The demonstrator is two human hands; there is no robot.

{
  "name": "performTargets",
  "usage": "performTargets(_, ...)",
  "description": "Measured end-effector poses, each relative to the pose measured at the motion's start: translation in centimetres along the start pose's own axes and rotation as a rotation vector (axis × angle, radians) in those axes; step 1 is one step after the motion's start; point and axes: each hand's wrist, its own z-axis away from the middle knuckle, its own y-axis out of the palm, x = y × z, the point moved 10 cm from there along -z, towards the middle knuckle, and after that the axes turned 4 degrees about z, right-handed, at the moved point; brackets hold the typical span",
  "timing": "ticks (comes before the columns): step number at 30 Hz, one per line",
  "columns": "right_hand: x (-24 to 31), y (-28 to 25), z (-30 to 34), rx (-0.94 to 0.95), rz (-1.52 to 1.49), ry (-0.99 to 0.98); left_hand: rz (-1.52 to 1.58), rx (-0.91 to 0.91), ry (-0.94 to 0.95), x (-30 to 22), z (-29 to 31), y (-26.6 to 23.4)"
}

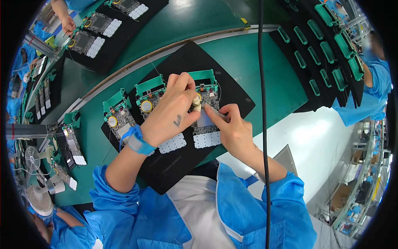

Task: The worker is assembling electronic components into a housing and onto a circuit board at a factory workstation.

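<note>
Three circuit boards with green plastic frames and white dotted keypad sheets lie on a black mat (178, 174). Over the right board (210, 99), my left hand (172, 110) is closed in a pinch beside a round yellow-edged part. Cream finger covers are on its fingertips, and whatever they grip is hidden. My right hand (235, 129) is closed too, its index fingertip on the same board; a greyish piece shows under that finger, too covered to name. Partly behind my left hand is the middle board (156, 99); the left board (123, 118) shows a yellow-ringed disc.
A black cable (262, 83) hangs down right of my hands. Green frames (327, 52) stand in rows on black mats at the far right, by another person. More boards (97, 25) lie across a metal rail, near a co-worker's hand (68, 25). Small fans (39, 199) stand at left.
</note>
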Motion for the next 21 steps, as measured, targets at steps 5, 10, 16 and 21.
performTargets(5, 0.2, 0.1, 0.1, -0.023, 0.067, -0.03, -0.005, 0.04, -0.025, 0.2, 0.3, 0.3)
performTargets(10, -3.0, -0.8, 0.1, -0.035, -0.264, 0.215, 0.024, 0.012, 0.01, 0.4, 0.5, 0.2)
performTargets(16, -3.0, -1.3, 0.5, -0.038, -0.285, 0.218, 0.02, 0.028, 0.009, 0.2, 0.4, 0.2)
performTargets(21, -1.2, -0.6, 0.1, -0.004, -0.217, 0.116, 0.009, 0.014, -0.027, 0.6, 0.4, 0.4)
